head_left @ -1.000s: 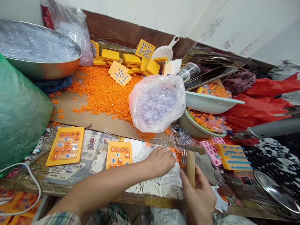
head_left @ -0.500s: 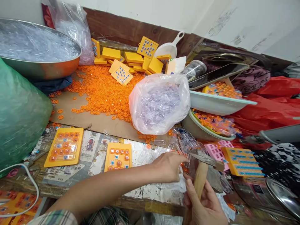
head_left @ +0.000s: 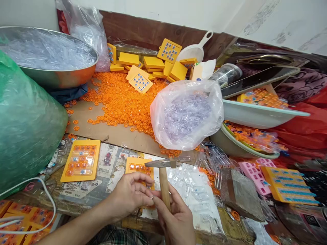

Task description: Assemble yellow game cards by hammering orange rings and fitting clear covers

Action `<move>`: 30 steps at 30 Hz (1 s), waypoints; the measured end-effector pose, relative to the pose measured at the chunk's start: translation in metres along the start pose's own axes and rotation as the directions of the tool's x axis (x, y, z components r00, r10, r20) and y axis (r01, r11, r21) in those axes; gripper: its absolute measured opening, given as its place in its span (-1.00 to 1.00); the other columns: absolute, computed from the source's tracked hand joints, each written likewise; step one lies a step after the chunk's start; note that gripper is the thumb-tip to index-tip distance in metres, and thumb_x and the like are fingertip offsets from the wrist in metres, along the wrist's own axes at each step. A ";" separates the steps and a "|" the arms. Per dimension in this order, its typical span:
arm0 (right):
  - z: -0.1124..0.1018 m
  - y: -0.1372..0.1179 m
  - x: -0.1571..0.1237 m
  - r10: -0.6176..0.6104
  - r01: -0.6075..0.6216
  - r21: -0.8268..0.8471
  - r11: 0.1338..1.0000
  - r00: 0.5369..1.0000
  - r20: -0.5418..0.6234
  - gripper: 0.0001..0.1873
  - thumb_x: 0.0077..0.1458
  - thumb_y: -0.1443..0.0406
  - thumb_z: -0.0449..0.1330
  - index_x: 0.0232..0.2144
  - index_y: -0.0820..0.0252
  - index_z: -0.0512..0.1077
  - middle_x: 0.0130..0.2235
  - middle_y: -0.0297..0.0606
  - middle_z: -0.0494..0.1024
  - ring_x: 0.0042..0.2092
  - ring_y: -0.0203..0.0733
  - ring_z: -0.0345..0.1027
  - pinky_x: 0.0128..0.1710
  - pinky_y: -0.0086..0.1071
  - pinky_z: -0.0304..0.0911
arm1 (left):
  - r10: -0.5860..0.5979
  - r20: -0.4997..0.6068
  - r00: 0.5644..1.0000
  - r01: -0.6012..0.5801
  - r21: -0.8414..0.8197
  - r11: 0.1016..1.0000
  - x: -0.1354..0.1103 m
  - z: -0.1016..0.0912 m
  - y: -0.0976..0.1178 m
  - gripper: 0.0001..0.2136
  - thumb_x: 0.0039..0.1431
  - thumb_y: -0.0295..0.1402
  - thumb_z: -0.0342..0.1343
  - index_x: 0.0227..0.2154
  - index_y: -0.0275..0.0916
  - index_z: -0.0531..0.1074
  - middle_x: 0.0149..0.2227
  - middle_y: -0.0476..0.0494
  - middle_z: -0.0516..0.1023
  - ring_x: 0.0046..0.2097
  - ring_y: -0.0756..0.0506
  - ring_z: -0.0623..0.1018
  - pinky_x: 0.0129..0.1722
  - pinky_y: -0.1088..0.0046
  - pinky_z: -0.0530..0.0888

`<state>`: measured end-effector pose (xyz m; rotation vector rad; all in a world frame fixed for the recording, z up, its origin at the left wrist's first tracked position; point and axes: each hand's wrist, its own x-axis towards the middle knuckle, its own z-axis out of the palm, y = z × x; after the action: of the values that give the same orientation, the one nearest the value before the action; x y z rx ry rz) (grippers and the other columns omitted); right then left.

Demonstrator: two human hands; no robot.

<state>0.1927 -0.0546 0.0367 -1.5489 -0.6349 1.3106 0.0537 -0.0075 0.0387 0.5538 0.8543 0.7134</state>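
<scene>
My right hand [head_left: 173,217] grips the wooden handle of a small hammer [head_left: 161,166], whose metal head stands upright over a yellow tray [head_left: 138,166] of orange caps. My left hand [head_left: 129,195] is curled over that tray's near edge, fingertips pinched against my right thumb on something too small to make out. Clear plastic pieces [head_left: 199,190] lie scattered just right of the hammer. A second yellow tray [head_left: 81,160] with orange caps lies further left.
A clear bag of plastic pieces [head_left: 186,114] stands behind the hands, with a heap of orange caps [head_left: 120,102] and stacked yellow trays [head_left: 153,64] beyond. A metal basin [head_left: 51,68] and green bag [head_left: 25,126] crowd the left. Bowls [head_left: 255,115], a stone block [head_left: 242,194] and more trays [head_left: 286,183] sit right.
Both hands moved left from the clear pieces to the middle yellow tray. The hammer swung upright over it, and my left hand closed into a pinch. The view shifted right.
</scene>
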 end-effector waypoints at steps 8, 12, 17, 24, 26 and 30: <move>0.030 0.006 0.004 0.053 -0.065 0.081 0.995 0.988 0.142 -0.38 -0.15 0.22 0.41 0.01 0.17 0.39 -0.41 -0.38 0.54 -0.35 -0.26 0.43 -0.31 -0.44 0.37 | 0.465 -0.104 0.879 -0.388 0.408 0.826 -0.026 -0.026 -0.016 -0.77 -0.01 -0.45 0.26 -0.24 -0.20 0.48 -0.15 -0.14 0.50 -0.24 -0.05 0.58 -0.21 0.45 0.56; 0.038 0.010 0.000 0.071 -0.091 0.150 0.985 0.988 0.134 -0.31 -0.13 0.21 0.40 0.07 0.15 0.32 -0.22 -0.28 0.59 -0.17 -0.13 0.49 -0.16 -0.35 0.41 | 0.716 0.170 0.677 -0.603 0.685 0.409 -0.031 -0.035 -0.025 -0.58 0.12 -0.59 0.11 0.00 -0.03 0.39 -0.13 -0.06 0.59 -0.12 -0.06 0.58 -0.06 0.45 0.50; 0.029 0.015 -0.003 -0.016 0.014 0.017 1.000 0.997 0.073 -0.38 -0.01 0.16 0.32 0.10 0.13 0.33 -0.15 -0.22 0.61 -0.06 0.00 0.48 -0.12 -0.25 0.45 | 0.748 0.238 0.620 -0.585 0.775 0.239 -0.024 -0.053 -0.024 -0.46 0.16 -0.59 0.08 0.15 0.03 0.22 -0.07 -0.05 0.57 -0.06 -0.05 0.56 0.00 0.49 0.46; -0.022 0.016 -0.010 -0.403 0.458 -0.440 0.773 0.889 0.216 -0.59 0.15 0.26 0.18 0.07 0.04 0.40 0.12 -0.28 0.44 0.12 -0.09 0.34 0.12 -0.27 0.25 | 0.649 0.112 0.753 -0.507 0.728 0.462 -0.002 -0.070 -0.024 -0.53 0.21 -0.55 -0.02 0.15 -0.06 0.13 -0.16 -0.07 0.52 -0.13 -0.05 0.54 -0.07 0.36 0.48; -0.030 0.017 -0.012 -0.463 0.559 -0.516 0.649 0.829 0.315 -0.57 0.16 0.30 0.16 0.10 0.00 0.37 0.08 -0.29 0.48 0.07 -0.13 0.40 0.05 -0.37 0.31 | 0.632 0.118 0.766 -0.499 0.730 0.468 0.002 -0.069 -0.026 -0.50 0.19 -0.56 -0.02 0.15 -0.06 0.11 -0.16 -0.06 0.51 -0.12 -0.05 0.52 -0.05 0.33 0.46; -0.032 0.016 -0.016 -0.509 0.698 -0.567 0.437 0.711 0.485 -0.46 0.18 0.40 0.10 0.20 0.00 0.24 0.02 -0.26 0.53 -0.02 -0.22 0.47 -0.07 -0.52 0.37 | 0.613 0.070 0.787 -0.448 0.748 0.490 0.004 -0.064 -0.025 -0.48 0.15 -0.57 0.00 0.15 -0.09 0.10 -0.19 -0.06 0.52 -0.14 -0.06 0.51 -0.06 0.32 0.45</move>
<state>0.2153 -0.0851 0.0274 -1.4820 -1.8839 0.6630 0.0109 -0.0107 -0.0157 1.5738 1.1871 1.0028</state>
